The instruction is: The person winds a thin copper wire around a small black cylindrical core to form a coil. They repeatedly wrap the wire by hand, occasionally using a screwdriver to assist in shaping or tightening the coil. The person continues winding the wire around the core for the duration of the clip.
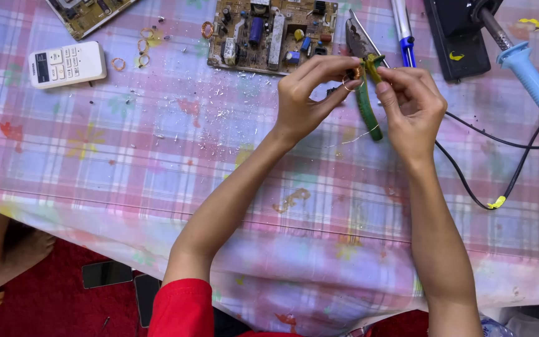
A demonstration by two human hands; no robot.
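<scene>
I have both hands raised over the table [157,175]. My left hand [304,97] pinches a small copper coil [352,80] in its fingers; my right hand [410,106] pinches its other side, just above the green-handled pliers [367,106]. A circuit board [269,31] lies behind.

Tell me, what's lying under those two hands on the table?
Under the left hand and right hand lie green-handled pliers on the plaid tablecloth; the hands cover part of the pliers.

Circuit board [268,32], far: top edge cropped. Soldering iron [527,68], right: tip out of frame. Small coil [352,80]: partly hidden between fingers.
</scene>
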